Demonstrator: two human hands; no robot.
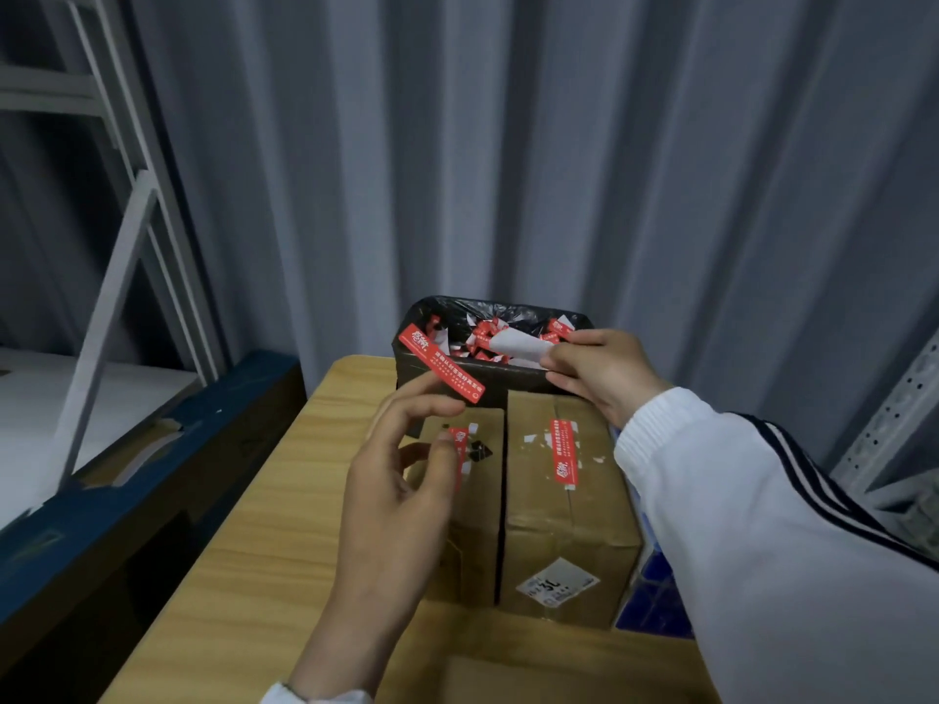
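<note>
Head view has your left hand raised over the middle of the tabletop, fingers loosely curled, with the red sticker carried on the tips of the upper fingers. The thumb sits lower and apart, so whether it is pinched or simply clinging by its glue you cannot tell from here. The sticker slants in the air just in front of the bin, which stands at the far edge of the tabletop, lined in black and filled with red and white scraps.

Your right hand is at the bin's right rim, finger and thumb pinched on the white backing paper, which hangs over the opening.

Below your hands two cardboard boxes stand side by side and touching, near the right edge. The left box shows only part of a red strip behind your fingers, and the right box already wears a seal across its top seam.

Treat the sticker as nearly weightless, limp and tacky on one face. It will likely curl and grab skin or itself. Hold it by one short end only, touching as little glue as you can, and keep it taut as you lay it over the seam of the left box
</note>
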